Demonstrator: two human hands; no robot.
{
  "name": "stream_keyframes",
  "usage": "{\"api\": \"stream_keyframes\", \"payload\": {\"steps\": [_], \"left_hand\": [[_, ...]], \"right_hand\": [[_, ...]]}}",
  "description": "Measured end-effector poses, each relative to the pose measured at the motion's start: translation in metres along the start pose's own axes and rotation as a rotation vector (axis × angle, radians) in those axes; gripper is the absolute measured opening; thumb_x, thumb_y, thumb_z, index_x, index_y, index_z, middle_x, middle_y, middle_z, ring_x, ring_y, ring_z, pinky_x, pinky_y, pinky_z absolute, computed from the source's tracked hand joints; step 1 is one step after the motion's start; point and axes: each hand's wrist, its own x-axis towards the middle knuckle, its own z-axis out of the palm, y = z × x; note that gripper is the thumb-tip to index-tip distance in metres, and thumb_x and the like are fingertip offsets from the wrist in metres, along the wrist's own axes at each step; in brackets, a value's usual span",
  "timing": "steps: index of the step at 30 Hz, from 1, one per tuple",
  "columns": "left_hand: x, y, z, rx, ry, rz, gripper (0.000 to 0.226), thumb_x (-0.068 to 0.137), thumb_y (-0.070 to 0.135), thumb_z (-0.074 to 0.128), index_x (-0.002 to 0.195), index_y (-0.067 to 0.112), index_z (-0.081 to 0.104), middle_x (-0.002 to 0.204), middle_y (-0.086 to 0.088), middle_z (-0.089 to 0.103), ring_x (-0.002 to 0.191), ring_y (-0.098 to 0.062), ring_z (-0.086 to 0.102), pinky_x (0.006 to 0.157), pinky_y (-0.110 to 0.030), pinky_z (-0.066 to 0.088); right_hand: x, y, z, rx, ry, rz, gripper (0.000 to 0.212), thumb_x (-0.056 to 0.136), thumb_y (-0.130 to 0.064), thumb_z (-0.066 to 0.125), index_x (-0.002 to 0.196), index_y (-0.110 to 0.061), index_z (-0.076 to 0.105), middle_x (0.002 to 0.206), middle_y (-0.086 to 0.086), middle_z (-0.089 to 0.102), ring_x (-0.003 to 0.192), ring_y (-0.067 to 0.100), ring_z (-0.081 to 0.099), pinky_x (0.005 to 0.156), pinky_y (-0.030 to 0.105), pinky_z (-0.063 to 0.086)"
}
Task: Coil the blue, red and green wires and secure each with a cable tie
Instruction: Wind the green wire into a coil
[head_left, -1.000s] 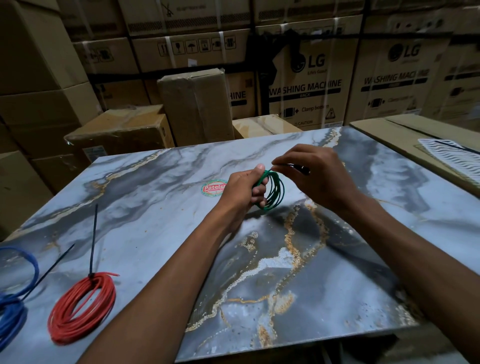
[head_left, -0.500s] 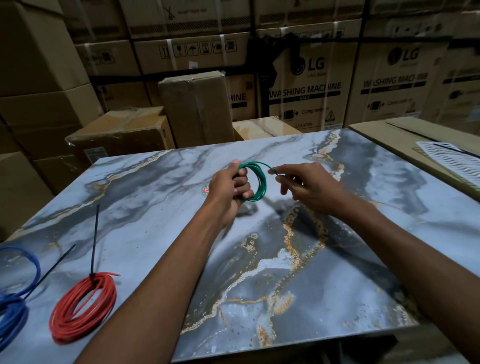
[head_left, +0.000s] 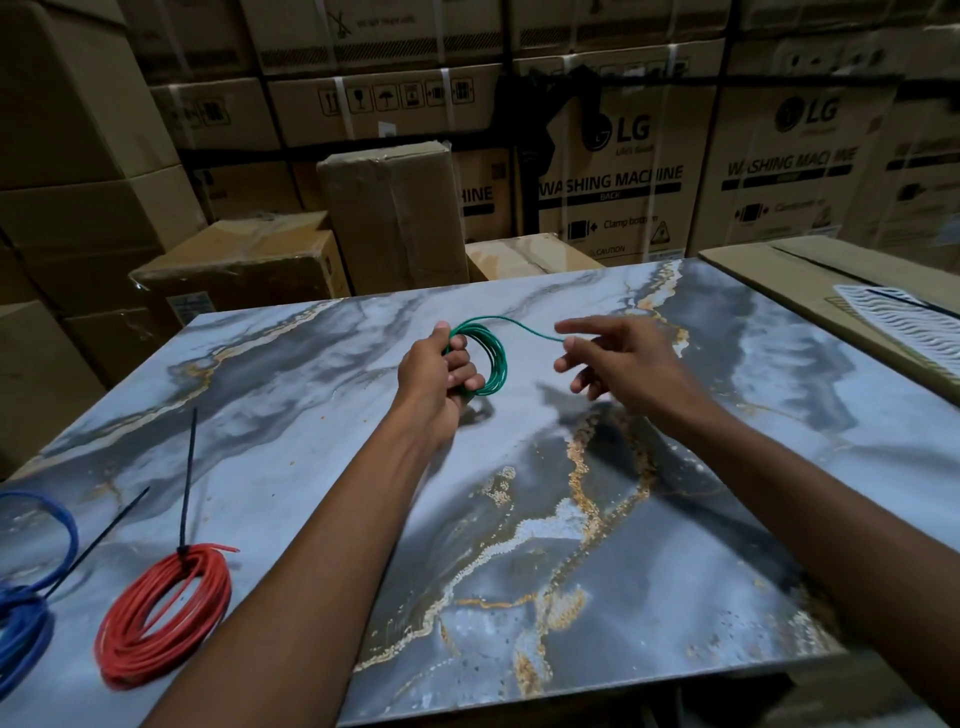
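Note:
My left hand (head_left: 435, 375) grips a small coil of green wire (head_left: 494, 359) above the middle of the marble table (head_left: 322, 467). The coil's free end runs right to my right hand (head_left: 626, 361), which pinches it at the thumb tip with the other fingers spread. A coiled red wire (head_left: 166, 618) lies at the front left with a black cable tie (head_left: 188, 478) standing up from it. The blue wire (head_left: 26, 618) sits at the left edge, partly cut off by the frame, with a second black tie (head_left: 98, 540) sticking out of it.
A flat cardboard box (head_left: 769, 270) adjoins the table's right side and carries a white patterned sheet (head_left: 893, 317). Stacked cardboard cartons (head_left: 395, 218) stand behind the table and to the left.
My right hand has moved right, away from the coil, drawing a short length of green wire out with it. My left hand has risen slightly with the coil.

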Motion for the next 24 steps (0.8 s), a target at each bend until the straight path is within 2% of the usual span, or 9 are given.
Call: {"api": "stream_keyframes", "payload": {"steps": [3,6,8,10,13,16,19,22,24], "left_hand": [[-0.003,0.001,0.001,-0.055,-0.008,-0.025,0.04,0.108,0.027,0.037,0.071,0.013,0.043,0.042,0.008,0.024,0.034,-0.007,0.018,0.042,-0.022,0.024],[-0.005,0.002,0.002,-0.126,-0.021,-0.027,0.041,0.108,0.027,0.036,0.07,0.013,0.043,0.042,0.008,0.025,0.034,-0.007,0.019,0.042,-0.021,0.025],[-0.006,0.003,0.002,-0.182,-0.03,-0.029,0.042,0.109,0.028,0.036,0.07,0.014,0.043,0.043,0.007,0.025,0.035,-0.008,0.021,0.043,-0.021,0.027],[-0.006,0.002,0.002,-0.226,-0.026,-0.019,0.043,0.109,0.029,0.036,0.07,0.013,0.044,0.043,0.007,0.025,0.036,-0.008,0.022,0.043,-0.022,0.029],[-0.004,0.001,0.003,-0.241,-0.015,0.016,0.042,0.109,0.031,0.036,0.072,0.012,0.045,0.042,0.006,0.027,0.035,-0.007,0.023,0.042,-0.021,0.032],[-0.003,-0.002,0.005,-0.211,0.01,0.039,0.041,0.108,0.033,0.037,0.074,0.012,0.045,0.043,0.006,0.027,0.035,-0.007,0.024,0.043,-0.021,0.033],[-0.005,-0.004,0.006,-0.169,0.02,0.04,0.042,0.109,0.033,0.036,0.073,0.013,0.045,0.044,0.006,0.026,0.036,-0.008,0.023,0.046,-0.022,0.031],[-0.008,-0.002,0.007,-0.202,0.01,0.023,0.042,0.108,0.026,0.035,0.068,0.015,0.041,0.043,0.006,0.022,0.035,-0.009,0.018,0.042,-0.022,0.026],[-0.011,0.0,0.008,-0.217,-0.003,0.027,0.04,0.105,0.021,0.035,0.065,0.016,0.038,0.042,0.007,0.019,0.035,-0.009,0.016,0.039,-0.022,0.023]], "right_hand": [[0.0,0.006,0.003,-0.459,0.092,-0.322,0.024,0.096,-0.013,0.068,0.119,-0.013,0.075,0.096,0.004,0.079,0.065,0.003,0.068,0.066,0.019,0.058],[-0.003,0.001,0.01,-0.628,-0.01,-0.385,0.02,0.094,-0.019,0.072,0.112,-0.014,0.079,0.097,0.001,0.079,0.069,-0.003,0.062,0.072,0.024,0.056],[-0.008,-0.007,0.017,-0.666,-0.107,-0.405,0.022,0.095,-0.02,0.069,0.113,-0.013,0.078,0.096,0.004,0.079,0.07,0.001,0.06,0.07,0.024,0.054],[-0.012,-0.011,0.027,-0.76,-0.166,-0.461,0.022,0.098,-0.02,0.063,0.112,-0.011,0.077,0.091,0.006,0.075,0.069,0.006,0.056,0.064,0.023,0.045],[-0.018,-0.011,0.04,-0.924,-0.194,-0.51,0.021,0.101,-0.02,0.052,0.107,-0.009,0.069,0.088,0.005,0.06,0.074,0.02,0.054,0.065,0.036,0.046],[-0.023,-0.013,0.048,-1.021,-0.179,-0.554,0.019,0.099,-0.021,0.052,0.093,-0.01,0.065,0.087,0.008,0.059,0.074,0.03,0.057,0.064,0.041,0.046],[-0.026,-0.014,0.051,-0.961,-0.103,-0.566,0.023,0.095,-0.028,0.061,0.084,-0.011,0.071,0.08,0.006,0.068,0.07,0.028,0.062,0.065,0.039,0.05],[-0.028,-0.016,0.049,-0.457,-0.034,-0.309,0.013,0.088,-0.028,0.074,0.087,-0.015,0.078,0.076,-0.004,0.075,0.07,0.009,0.07,0.07,0.032,0.058],[-0.026,-0.016,0.048,-0.254,-0.054,-0.131,0.009,0.087,-0.027,0.077,0.088,-0.018,0.077,0.077,-0.006,0.076,0.072,0.005,0.071,0.07,0.027,0.059]]}}
